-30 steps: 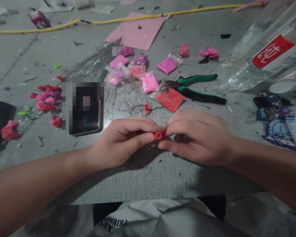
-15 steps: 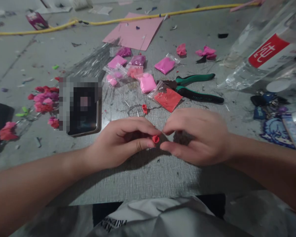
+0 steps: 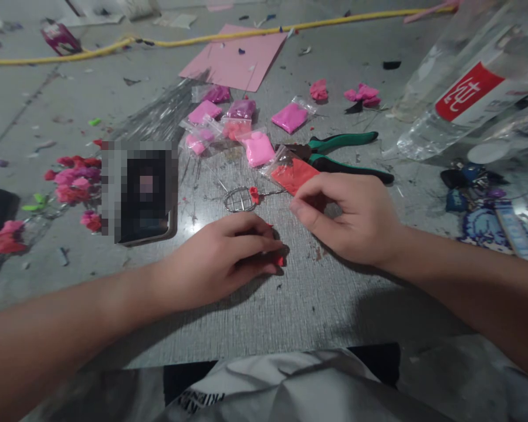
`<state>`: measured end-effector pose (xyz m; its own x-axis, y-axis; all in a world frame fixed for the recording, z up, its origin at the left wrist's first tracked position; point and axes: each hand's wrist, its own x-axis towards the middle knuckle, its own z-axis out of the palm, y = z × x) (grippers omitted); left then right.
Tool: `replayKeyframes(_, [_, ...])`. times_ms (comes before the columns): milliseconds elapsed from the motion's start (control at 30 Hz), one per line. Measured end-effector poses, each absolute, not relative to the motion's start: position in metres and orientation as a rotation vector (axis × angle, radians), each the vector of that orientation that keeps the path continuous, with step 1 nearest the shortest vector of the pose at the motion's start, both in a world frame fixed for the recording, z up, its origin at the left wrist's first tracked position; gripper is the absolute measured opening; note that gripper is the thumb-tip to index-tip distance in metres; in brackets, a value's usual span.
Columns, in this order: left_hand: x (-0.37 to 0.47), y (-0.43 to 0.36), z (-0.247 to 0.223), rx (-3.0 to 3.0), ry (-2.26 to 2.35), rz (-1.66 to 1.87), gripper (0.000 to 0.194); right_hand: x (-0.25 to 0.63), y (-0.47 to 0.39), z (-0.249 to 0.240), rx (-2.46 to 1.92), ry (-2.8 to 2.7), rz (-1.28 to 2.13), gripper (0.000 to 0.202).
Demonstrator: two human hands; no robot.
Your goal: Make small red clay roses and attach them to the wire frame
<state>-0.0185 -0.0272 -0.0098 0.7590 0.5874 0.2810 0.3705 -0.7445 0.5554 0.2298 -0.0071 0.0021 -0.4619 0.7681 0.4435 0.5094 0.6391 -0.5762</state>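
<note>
My left hand rests low over the tabletop, its fingers closed round a small red clay rose. Only bits of red show at the fingertips; most of the rose is hidden. My right hand is apart from it, thumb and forefinger pinched together beside the bag of red clay. What that pinch holds, if anything, is too small to make out. Just beyond my hands lies a looped, twisted wire piece with a little red clay bud on or against it.
Green-handled pliers lie behind my right hand. Several bags of pink clay are at the middle. A phone, clay flowers and a bundle of wires are left. Plastic bottles and charms are right.
My right hand has moved away from the rose, up towards the bag of red clay, and its fingers have come together. My left hand has lowered and turned over the rose, covering more of it.
</note>
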Motion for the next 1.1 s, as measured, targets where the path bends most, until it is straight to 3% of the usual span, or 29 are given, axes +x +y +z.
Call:
replayKeyframes(367, [-0.015, -0.023, -0.015, 2.682, 1.097, 0.635, 0.021, 0.227, -0.003, -0.006, -0.933, -2.248, 0.559, 0.009])
replayKeyframes(733, [-0.013, -0.031, -0.008, 2.587, 1.045, 1.041, 0.017, 0.222, -0.011, -0.007, -0.713, -2.336, 0.627, 0.014])
replayKeyframes(1100, [-0.011, -0.033, -0.007, 2.605, 0.991, 1.016, 0.022, 0.223, -0.012, -0.005, -0.731, -2.36, 0.585, 0.015])
